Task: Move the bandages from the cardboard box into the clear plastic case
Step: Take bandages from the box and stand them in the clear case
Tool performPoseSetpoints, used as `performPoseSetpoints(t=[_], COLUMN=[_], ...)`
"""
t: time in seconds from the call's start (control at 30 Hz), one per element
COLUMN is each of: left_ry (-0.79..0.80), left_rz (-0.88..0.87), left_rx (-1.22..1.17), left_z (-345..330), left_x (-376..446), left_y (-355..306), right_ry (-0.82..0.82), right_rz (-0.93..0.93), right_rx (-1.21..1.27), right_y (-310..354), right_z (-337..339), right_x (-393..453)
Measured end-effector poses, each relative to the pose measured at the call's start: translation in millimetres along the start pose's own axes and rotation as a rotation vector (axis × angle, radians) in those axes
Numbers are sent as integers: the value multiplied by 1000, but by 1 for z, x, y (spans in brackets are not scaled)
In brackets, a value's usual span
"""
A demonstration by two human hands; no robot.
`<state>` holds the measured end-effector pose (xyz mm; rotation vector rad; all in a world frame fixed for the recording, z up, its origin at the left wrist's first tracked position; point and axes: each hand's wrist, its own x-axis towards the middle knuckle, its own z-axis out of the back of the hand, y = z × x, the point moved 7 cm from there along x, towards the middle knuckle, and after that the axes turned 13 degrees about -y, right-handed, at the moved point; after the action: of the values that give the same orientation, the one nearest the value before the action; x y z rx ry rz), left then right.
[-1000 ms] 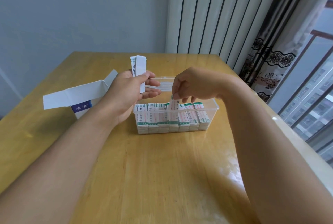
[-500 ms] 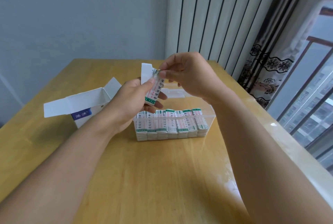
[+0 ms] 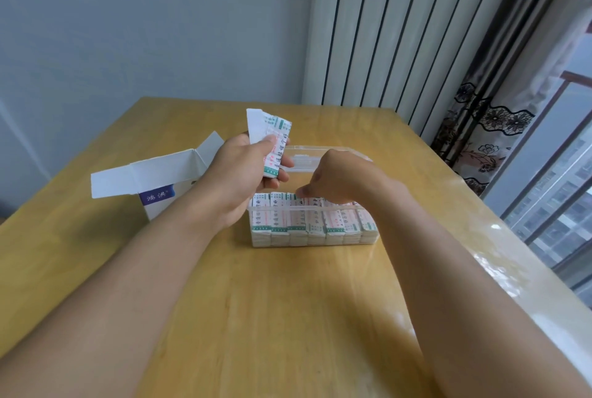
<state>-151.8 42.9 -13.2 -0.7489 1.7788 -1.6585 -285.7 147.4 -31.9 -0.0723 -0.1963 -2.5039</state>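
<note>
Since half a second ago, the right hand [image 3: 339, 178] has dropped from the left hand's fan of strips into the clear plastic case [image 3: 312, 221] at frame centre, fingertips curled, apparently pinching one bandage among the packed rows. The left hand [image 3: 246, 173] grips a loose bundle of bandages [image 3: 274, 147], white wrappers with green ends and printed text. That fan could slip and scatter on the tabletop [image 3: 288, 301]. The cardboard box [image 3: 157, 179] lies open at centre left.
</note>
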Motion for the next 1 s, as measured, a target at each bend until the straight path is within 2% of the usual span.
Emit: performPoseSetpoints(t=[0.3,1.0], left_ry=[4,8], left_rz=[-2,-13], left_rx=[8,26], left_z=[-1,-1], left_x=[-1,4], left_y=[-1,1], right_ry=[-77,-104], right_rz=[-41,-44], right_rx=[-30,8], right_y=[4,0], right_z=[2,-11], right_x=[-1,11])
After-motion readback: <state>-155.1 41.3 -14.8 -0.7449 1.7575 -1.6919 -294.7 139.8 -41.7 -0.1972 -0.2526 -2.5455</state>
